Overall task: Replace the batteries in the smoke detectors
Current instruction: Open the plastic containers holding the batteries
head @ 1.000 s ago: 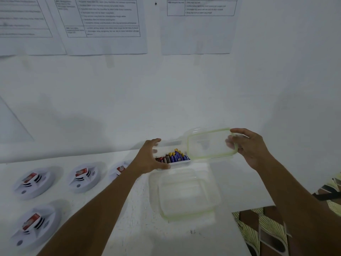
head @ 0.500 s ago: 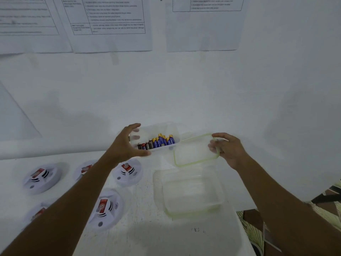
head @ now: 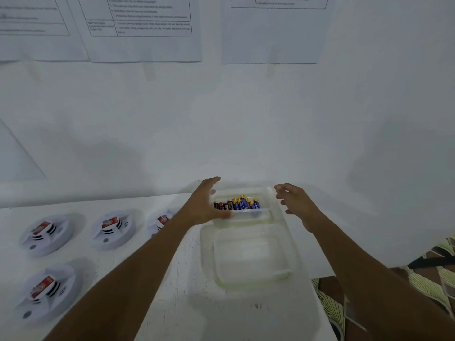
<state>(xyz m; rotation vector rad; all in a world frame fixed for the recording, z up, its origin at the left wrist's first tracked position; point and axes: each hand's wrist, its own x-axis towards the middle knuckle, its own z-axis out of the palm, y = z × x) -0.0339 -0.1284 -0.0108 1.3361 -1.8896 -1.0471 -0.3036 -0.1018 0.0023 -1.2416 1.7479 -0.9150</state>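
Left hand (head: 202,205) grips the small clear plastic box (head: 250,213).
Right hand (head: 298,205) is open, holding nothing; red and blue batteries (head: 238,204) stand tips up, in a sideways row.

A person's left hand (head: 204,205) grips the left end of a small clear box (head: 251,213) holding red and blue batteries (head: 237,204) at the back of a white surface (head: 172,303), thumb against its near wall. The right hand (head: 295,203) hovers just beside the box's right end, fingers spread and relaxed. A larger clear container (head: 248,257) sits in front. Four smoke detectors (head: 46,233) lie to the left, beneath printed sheets (head: 142,28) on the wall.
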